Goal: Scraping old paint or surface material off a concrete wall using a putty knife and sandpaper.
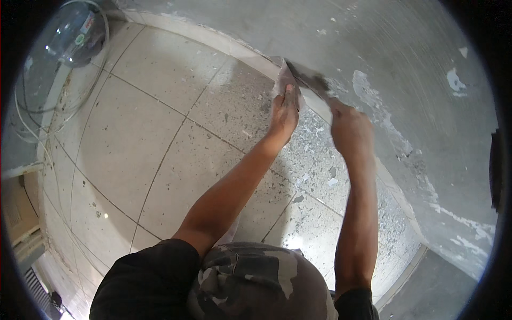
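Note:
My left hand grips a thin, folded brownish sheet, its upper edge up against the foot of the grey wall. The sheet's material is hard to make out. To its right, my right hand is a closed fist at the wall just above the pale skirting. From that fist a dark, blurred flat tool, seemingly a scraper, reaches along the wall towards the sheet. Its handle is hidden in the fist. Rough whitish patches of bared surface show on the wall beyond my right hand.
Paint flakes and dust lie over the floor tiles beneath my arms. At the far left stands a clear plastic water bottle with loose cable looped around it. Camouflage cloth fills the near edge. A dark object sits at the right rim.

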Motion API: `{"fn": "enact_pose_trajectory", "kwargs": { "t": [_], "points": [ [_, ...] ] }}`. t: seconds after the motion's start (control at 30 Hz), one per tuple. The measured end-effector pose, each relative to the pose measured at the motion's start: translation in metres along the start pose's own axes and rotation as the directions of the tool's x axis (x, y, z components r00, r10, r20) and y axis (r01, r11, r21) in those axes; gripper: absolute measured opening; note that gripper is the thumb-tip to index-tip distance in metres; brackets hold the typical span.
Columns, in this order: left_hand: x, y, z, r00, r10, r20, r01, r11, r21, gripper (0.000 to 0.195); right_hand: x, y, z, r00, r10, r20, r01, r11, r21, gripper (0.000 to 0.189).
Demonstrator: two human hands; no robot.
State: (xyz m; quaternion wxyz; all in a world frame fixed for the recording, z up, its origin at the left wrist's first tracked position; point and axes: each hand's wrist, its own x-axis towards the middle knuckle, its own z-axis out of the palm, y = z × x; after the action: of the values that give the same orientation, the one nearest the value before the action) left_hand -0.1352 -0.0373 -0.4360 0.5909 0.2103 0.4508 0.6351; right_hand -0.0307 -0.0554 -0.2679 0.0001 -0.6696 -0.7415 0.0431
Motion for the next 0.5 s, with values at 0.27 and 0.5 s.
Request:
{"fn": "enact_pose_trajectory", "kwargs": {
  "t": [0.27,0.5],
  "points": [
    [-0.007,0.021,-0.001,0.99,-0.023,-0.137,0.02,1.0,-0.022,0.059,-0.008,0.024,-0.001,0.986,-0.041,-0.164,0.076,0.975,0.211,0.025],
    [-0.006,0.022,-0.004,0.986,-0.07,-0.152,0.059,0.995,-0.077,0.062,-0.019,0.049,0.043,0.937,0.058,-0.344,0.114,0.881,0.459,0.022]
  ]
}}
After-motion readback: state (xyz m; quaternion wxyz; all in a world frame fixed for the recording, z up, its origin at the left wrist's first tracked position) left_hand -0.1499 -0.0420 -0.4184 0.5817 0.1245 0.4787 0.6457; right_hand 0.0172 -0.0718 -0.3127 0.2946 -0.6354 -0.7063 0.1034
